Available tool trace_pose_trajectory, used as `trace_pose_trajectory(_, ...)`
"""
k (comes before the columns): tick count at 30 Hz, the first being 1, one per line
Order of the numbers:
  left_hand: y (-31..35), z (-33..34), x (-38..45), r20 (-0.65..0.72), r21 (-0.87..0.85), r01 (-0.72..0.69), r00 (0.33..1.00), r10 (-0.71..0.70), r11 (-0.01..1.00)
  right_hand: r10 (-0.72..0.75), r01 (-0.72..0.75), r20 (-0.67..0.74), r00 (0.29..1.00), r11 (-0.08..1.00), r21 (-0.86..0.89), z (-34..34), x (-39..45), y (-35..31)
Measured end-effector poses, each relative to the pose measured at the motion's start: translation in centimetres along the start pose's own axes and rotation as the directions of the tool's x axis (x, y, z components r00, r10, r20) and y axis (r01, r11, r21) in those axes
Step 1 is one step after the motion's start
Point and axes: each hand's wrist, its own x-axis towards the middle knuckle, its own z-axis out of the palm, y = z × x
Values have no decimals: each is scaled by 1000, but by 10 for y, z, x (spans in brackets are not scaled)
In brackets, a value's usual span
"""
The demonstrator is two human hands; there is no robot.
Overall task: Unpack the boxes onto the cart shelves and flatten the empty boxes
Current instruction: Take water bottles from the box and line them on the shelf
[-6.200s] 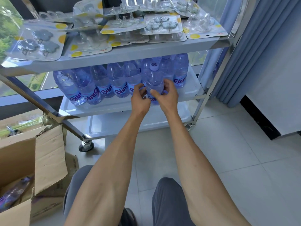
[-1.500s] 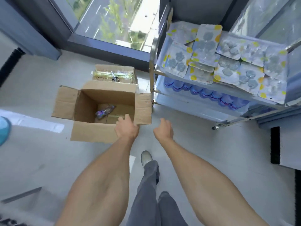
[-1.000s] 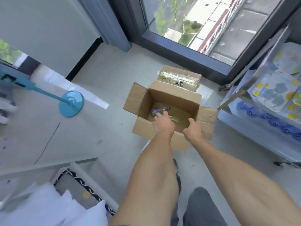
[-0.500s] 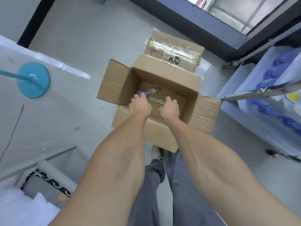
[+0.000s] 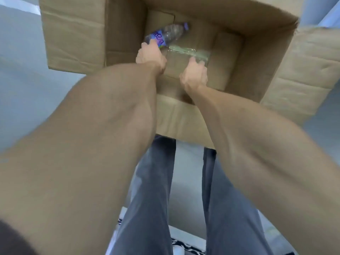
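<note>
Both your hands are down inside the open cardboard box. Your left hand closes its grip on the water bottle lying at eleven o'clock on the box floor. Your right hand, at one o'clock, curls by the clear tape; whether it holds anything, you cannot tell.

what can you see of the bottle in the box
The bottle is clear ribbed plastic with a purple cap and a purple-blue label bearing white letters. It lies on its side on the floor of the open cardboard box, in the far left corner, cap pointing right and away. The left hand reaches its base end, fingers touching the label; whether they have closed into a grip cannot be told. It looks like the only bottle there. Whether it is full cannot be told.
</note>
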Motion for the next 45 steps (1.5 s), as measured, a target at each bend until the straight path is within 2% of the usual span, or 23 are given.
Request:
trace_pose_trajectory(7, -32, 60, 94, 20, 160, -110, 994, 109, 981, 79, -79, -13, 997, 997, -7, 85, 79, -7)
trace_pose_trajectory(13, -32, 95, 143, -97, 301, -150, 978, 186, 942, 103, -103, -89, 991, 995, 14, 120, 114, -10)
trace_pose_trajectory(18, -17, 108, 167, -70, 300, -174, 977, 203, 938, 110, -108, -29, 993, 992, 58, 134, 130, -15)
trace_pose_trajectory(23, -10, 126, 178, -164, 294, -105, 974, 159, 950, 120, -119, -7, 993, 987, 108, 145, 143, -12)
trace_pose_trajectory(28, -13, 141, 183, 64, 79, -69, 996, 64, 994, 202, -198, -2, 979, 959, 201, 146, 144, -4)
trace_pose_trajectory(31, -17, 152, 181, 54, 42, -73, 996, 71, 996, 323, -305, 19, 946, 870, 388, 146, 147, -6)
trace_pose_trajectory(32, -17, 156, 177, 80, -28, -56, 995, 58, 998, 355, -334, 42, 934, 825, 456, 146, 148, -5)
trace_pose_trajectory(33, -17, 158, 174, 136, -169, -5, 990, 28, 986, 367, -344, 59, 928, 787, 512, 145, 148, -6)
trace_pose_trajectory(35, -17, 164, 169, 259, -458, 155, 965, -36, 876, 358, -325, 66, 931, 737, 593, 145, 150, -10)
trace_pose_trajectory(36, -19, 167, 164, 302, -531, 210, 952, -49, 821, 345, -306, 62, 937, 719, 625, 145, 150, -12)
trace_pose_trajectory(41, -28, 169, 148, 446, -537, 300, 894, -36, 788, 329, -275, 69, 942, 635, 722, 150, 156, -12)
trace_pose_trajectory(45, -20, 150, 136, 543, -511, 326, 839, 5, 796, 407, -303, 102, 908, 469, 829, 154, 154, -4)
